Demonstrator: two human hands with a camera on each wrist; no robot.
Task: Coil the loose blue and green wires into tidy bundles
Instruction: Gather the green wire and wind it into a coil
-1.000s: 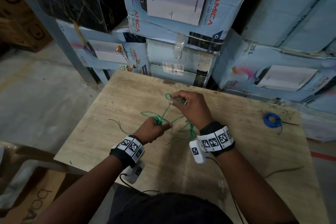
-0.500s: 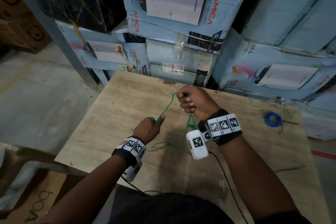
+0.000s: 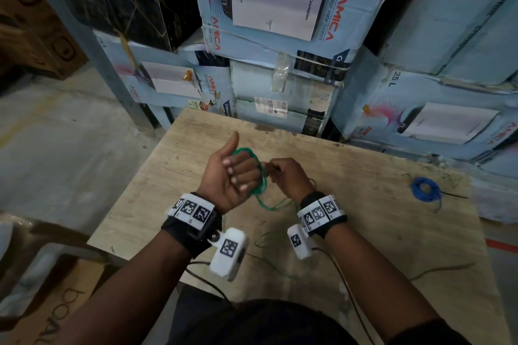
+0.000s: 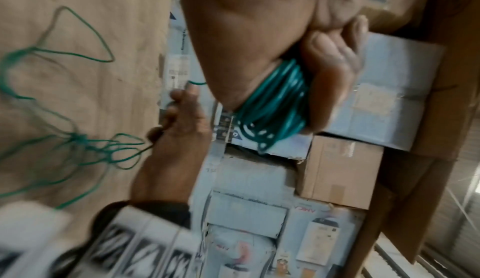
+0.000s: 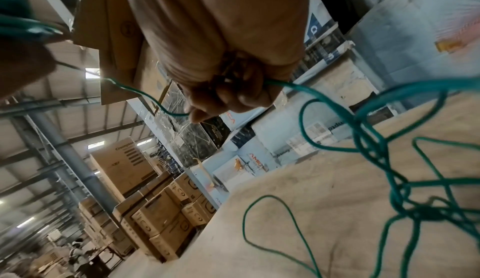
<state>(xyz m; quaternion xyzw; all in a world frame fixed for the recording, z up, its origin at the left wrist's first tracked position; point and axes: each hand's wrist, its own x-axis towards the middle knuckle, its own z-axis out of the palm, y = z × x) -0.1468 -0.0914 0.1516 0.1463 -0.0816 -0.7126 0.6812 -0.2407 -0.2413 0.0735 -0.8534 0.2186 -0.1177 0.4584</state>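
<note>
The green wire is wound in several turns round the curled fingers of my left hand, which is turned palm up with the thumb out, above the wooden table. The left wrist view shows this coil tight round the fingers. Just right of it, my right hand pinches the free strand. The remaining green wire hangs in tangled loops down to the table. A coiled blue wire lies at the far right of the table.
Stacked light blue cartons stand right behind the table's back edge. Thin dark wire scraps lie on the near right of the table. The table's left edge drops to the concrete floor.
My left hand has turned palm up and risen, with more green wire now wound round its fingers. My right hand has come down and closer to it, and the taut strand between them has shortened.
</note>
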